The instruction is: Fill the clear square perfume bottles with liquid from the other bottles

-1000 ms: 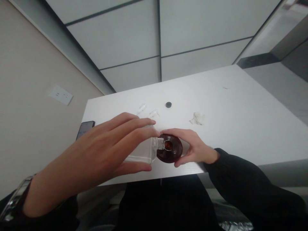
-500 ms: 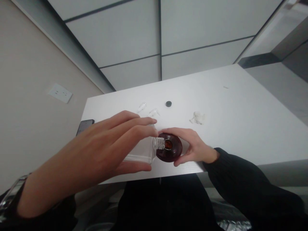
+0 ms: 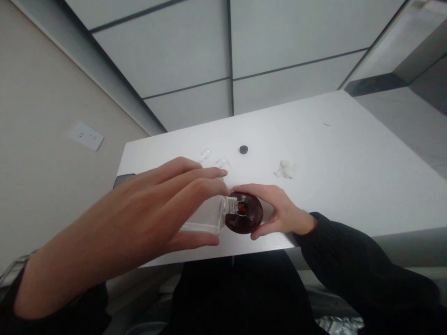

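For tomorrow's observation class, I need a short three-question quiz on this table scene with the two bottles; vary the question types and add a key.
1. True or false: the clear glass bottle stands upright.
2. Which hand holds the dark red bottle? A left hand B right hand
3. Fill in: the small black cap lies on the white ____.

Key: 1 false; the left hand tilts it, neck over the red bottle's mouth. 2 B. 3 table.

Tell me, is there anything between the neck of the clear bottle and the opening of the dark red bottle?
Nothing visible. The clear bottle, held tilted by the left hand, has its neck right at the opening of the dark red bottle, held by the right hand.
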The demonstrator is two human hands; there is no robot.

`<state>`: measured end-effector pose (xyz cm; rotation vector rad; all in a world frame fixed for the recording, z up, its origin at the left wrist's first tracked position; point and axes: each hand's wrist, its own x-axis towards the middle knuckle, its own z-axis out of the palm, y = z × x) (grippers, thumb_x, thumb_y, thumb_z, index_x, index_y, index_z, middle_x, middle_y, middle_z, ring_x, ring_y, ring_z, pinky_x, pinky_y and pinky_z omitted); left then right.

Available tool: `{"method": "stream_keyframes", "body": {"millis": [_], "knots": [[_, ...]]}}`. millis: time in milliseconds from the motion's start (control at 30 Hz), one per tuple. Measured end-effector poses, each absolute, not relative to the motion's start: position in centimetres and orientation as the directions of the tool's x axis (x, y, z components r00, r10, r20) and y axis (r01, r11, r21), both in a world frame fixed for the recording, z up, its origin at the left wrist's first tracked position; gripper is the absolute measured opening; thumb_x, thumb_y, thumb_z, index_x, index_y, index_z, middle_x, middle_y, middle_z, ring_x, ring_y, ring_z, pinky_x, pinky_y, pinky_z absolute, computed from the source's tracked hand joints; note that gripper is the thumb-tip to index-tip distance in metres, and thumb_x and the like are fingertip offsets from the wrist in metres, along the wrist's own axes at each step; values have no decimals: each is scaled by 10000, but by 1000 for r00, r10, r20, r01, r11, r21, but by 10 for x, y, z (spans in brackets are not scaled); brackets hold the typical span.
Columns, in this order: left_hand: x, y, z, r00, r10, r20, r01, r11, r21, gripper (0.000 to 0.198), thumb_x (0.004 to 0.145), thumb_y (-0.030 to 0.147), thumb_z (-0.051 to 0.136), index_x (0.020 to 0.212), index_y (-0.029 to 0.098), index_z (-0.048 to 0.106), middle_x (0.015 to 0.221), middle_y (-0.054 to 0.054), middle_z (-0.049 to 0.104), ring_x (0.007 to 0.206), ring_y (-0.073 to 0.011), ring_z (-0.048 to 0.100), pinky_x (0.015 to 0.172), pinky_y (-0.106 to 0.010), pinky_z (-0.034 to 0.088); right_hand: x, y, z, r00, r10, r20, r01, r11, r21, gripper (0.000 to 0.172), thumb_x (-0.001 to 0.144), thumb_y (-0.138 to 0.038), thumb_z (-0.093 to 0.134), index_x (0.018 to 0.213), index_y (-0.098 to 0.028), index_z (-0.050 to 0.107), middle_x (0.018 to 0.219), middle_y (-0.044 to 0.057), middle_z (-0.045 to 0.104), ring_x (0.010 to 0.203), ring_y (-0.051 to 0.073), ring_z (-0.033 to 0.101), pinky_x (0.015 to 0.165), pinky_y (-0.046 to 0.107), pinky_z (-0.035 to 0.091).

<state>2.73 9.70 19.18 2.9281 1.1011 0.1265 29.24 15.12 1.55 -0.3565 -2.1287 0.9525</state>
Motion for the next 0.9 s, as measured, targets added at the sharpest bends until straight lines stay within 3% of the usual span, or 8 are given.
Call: {"method": "stream_keyframes", "body": {"millis": [900], "knots": [[30,98,200,739,673,30,671,-739,63,433,1094,527,448,1462,305,500,1460,-52,657,1298,-262,662,1175,-427,515,293,151,16,-661,509,552,-60,697,-714,770,856,-566,823,1486,-217,550,1354,114,744,1223,249,732,1046,350,566]]}}
